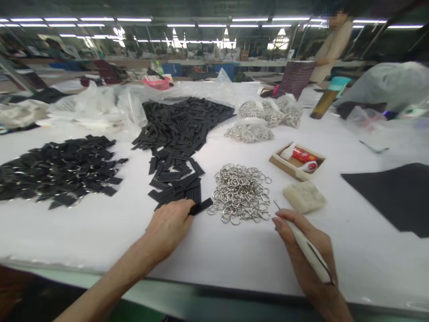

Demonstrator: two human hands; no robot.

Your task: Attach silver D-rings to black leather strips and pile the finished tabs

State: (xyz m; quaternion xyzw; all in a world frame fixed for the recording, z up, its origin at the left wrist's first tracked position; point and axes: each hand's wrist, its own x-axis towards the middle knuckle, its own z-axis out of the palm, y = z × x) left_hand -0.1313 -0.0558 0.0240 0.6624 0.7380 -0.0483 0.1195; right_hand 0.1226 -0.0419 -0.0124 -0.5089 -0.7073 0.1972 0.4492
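At lower center, our left hand, palm down [172, 221], pinches a flat black strip [203, 205]; mid-frame, shiny metal D-rings [239, 193] lie heaped; lower right, our right hand [299, 256] grips a slim, white-handled, thin-tipped tool [309, 249] pen-fashion.

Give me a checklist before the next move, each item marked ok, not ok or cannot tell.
1. Left hand on a flat black fabric-like strip: ok, held at one end.
2. Right hand on the slim white-handled tool with a thin metal tip: ok, gripped.
3. Loose pile of silver metal rings between the hands: ok.
4. Strip threaded through a ring: cannot tell; a ring lies at its end.
5. Rectangular off-white block apart from the tool's tip: ok.
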